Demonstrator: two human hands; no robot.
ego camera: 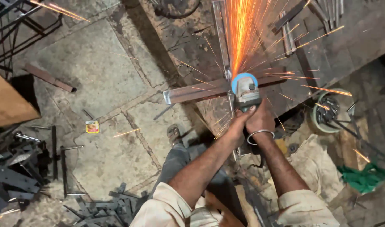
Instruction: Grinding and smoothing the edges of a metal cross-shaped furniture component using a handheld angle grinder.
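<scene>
Grinder running on flat steel bar; cut not through.
Angle grinder (245, 90) is gripped by left hand (238, 122) and right hand (260, 120), both wrapped shut. Bar (192, 91) lies whole, centre frame; sparks (238, 38) thrown toward 12 o'clock.

A small square yellow-and-red packet (92, 127) lies flat on the stone floor (96, 75).
</scene>
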